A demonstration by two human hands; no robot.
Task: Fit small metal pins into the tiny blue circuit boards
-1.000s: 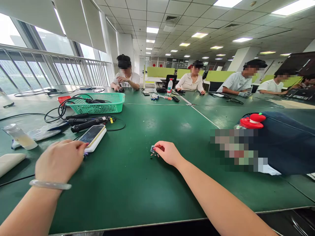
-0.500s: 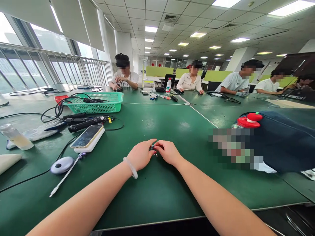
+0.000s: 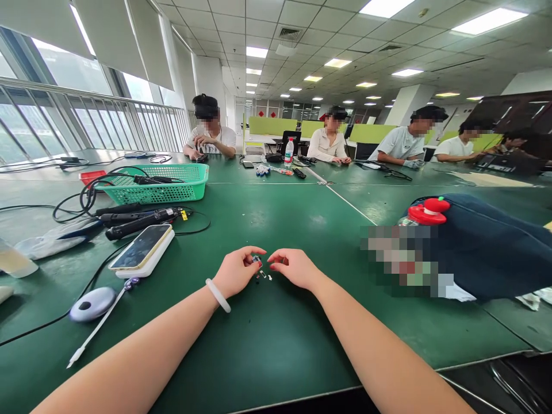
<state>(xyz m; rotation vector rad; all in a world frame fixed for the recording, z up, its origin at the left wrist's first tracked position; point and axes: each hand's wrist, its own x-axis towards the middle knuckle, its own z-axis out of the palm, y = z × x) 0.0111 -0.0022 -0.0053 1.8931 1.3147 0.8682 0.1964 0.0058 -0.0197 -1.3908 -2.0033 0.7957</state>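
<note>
1. Peeking out from the fingers of the left hand (image 3: 236,271) is a small part (image 3: 257,260), dark and pale; what exactly it is, I cannot tell at this size.
2. The left thumb and fingers are clamped on that part, with the index finger stretched forward above it. A pale bracelet (image 3: 218,296) circles the left wrist.
3. Just beside it, the right hand (image 3: 297,269) points toward the part, thumb and index finger slightly apart at the tips, a narrow gap from the left hand.
4. Under and between the hands, a few tiny loose bits (image 3: 263,274) lie on the green surface (image 3: 276,339).
5. To the left, a phone (image 3: 144,246) lies on a white box (image 3: 156,263); nearer the person are a round lilac case (image 3: 92,305) and a white cord (image 3: 99,328).
6. Beyond these are black tools (image 3: 138,224) with cables, a green basket (image 3: 172,190) and a red box (image 3: 92,175). Gloves (image 3: 56,238) and a cloudy bottle (image 3: 15,261) lie at the far left.
7. On the right rests a dark blue bag (image 3: 487,247), next to a red lid (image 3: 428,211).
8. Across the surface, near a water bottle (image 3: 288,150), several other people sit, including one in a cream shirt (image 3: 325,144).
</note>
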